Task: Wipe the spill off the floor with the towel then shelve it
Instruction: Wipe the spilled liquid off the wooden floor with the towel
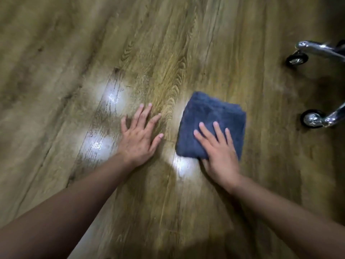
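Your right hand (219,154) is pressing flat-fingered on the folded dark blue towel (211,124); your left hand (139,136) is lying spread on the floor (56,71).

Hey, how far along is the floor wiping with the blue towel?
Wiping is in hand: the right hand presses flat on the folded blue towel, while the left hand rests open on the wooden floor. Glare hides whether any spill remains. Still left: shelving the towel; no shelf is in view.
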`<state>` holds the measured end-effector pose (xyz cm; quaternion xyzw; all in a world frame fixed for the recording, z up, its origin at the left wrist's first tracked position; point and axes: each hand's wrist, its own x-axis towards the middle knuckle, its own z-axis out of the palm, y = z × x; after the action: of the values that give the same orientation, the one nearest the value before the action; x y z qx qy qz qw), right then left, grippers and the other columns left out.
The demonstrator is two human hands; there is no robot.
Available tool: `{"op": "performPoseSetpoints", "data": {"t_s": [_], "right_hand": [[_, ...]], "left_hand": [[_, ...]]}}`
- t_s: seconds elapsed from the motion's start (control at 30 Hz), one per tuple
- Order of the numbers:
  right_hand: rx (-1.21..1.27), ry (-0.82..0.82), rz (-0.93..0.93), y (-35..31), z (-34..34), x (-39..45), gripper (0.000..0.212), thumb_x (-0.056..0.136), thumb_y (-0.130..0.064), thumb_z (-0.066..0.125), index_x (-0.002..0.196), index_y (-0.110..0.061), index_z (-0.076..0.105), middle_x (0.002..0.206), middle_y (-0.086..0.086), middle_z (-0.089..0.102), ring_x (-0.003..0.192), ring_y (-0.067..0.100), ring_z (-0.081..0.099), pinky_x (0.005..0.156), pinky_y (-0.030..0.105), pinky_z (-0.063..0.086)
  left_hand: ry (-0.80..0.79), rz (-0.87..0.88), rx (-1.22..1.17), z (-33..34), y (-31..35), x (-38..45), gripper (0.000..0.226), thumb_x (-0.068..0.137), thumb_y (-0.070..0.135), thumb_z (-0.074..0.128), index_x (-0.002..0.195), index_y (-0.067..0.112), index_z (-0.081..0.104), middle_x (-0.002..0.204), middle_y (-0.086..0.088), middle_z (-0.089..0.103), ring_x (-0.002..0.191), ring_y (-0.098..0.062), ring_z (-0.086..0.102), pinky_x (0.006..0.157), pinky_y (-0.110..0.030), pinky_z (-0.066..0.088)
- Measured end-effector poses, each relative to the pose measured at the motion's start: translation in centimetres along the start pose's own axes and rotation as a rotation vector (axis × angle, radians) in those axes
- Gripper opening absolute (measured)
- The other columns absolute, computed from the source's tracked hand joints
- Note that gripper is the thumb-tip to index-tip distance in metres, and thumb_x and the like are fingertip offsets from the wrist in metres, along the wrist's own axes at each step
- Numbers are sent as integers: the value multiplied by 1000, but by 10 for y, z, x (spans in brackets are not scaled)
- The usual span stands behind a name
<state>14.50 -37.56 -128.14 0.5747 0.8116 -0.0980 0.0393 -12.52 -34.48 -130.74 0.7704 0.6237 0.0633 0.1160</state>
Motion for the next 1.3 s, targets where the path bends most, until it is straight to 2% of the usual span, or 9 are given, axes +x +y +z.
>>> {"op": "performPoseSetpoints", "data": {"t_s": [0.17,0.33,0.5,0.7,0.83,0.93,1.03,1.13,1.3], "right_hand": [[-279,-115,-551,-31,16,-60,89,70,-50,61,153,-25,38,164,1,30,148,42,26,113,62,22],[-301,-14,-762,-28,12,-9,78,80,-41,62,153,-30,37,164,-2,29,148,38,29,115,56,23],[-166,38,-510,-36,-1,92,71,81,-35,40,151,-31,40,162,-5,32,148,33,31,118,53,26],[-8,77,-75,-23,-30,231,72,89,-22,59,154,-34,31,165,-8,23,153,31,18,122,53,15],[166,144,160,-45,-32,256,63,94,-22,56,153,-34,36,165,-10,22,154,28,11,124,52,4],[117,198,46,-77,-22,214,68,87,-18,62,150,-31,41,163,-9,29,153,30,16,124,52,8],[60,119,-179,-119,-13,157,77,77,-24,69,150,-29,44,162,-7,33,152,32,20,122,55,14],[-74,55,-400,-157,2,113,87,68,-36,76,149,-27,45,161,-4,35,151,34,25,118,57,17],[-97,47,-401,-157,7,124,90,65,-37,82,147,-28,46,159,-4,38,148,33,33,116,55,20]], "left_hand": [[75,-89,-13,-16,-34,25,59,97,56,32,149,28,36,169,-1,11,156,-21,6,119,-61,10],[218,-226,-94,-28,-64,27,53,99,50,38,145,24,42,166,-3,21,155,-20,11,118,-56,11],[225,-324,-52,-30,-93,8,50,97,48,40,139,23,49,162,-3,32,153,-23,20,118,-56,14],[281,-705,-61,-45,-160,-12,47,100,40,50,141,17,48,164,-9,27,154,-23,15,117,-58,13],[294,-582,-104,-42,-161,-21,43,101,40,47,139,19,50,162,-5,32,154,-18,17,115,-59,15],[365,-476,-188,-36,-152,-13,43,98,38,45,135,19,55,157,-3,41,153,-18,22,116,-53,16],[384,-557,-224,-33,-148,5,42,97,38,43,132,20,58,155,-2,45,151,-17,26,113,-47,16],[330,-613,-96,-29,-146,13,42,95,36,42,131,21,59,154,-1,46,150,-18,29,112,-48,18],[302,-619,-26,-29,-146,12,42,93,33,42,129,22,59,155,1,45,151,-17,28,112,-52,20]]}}
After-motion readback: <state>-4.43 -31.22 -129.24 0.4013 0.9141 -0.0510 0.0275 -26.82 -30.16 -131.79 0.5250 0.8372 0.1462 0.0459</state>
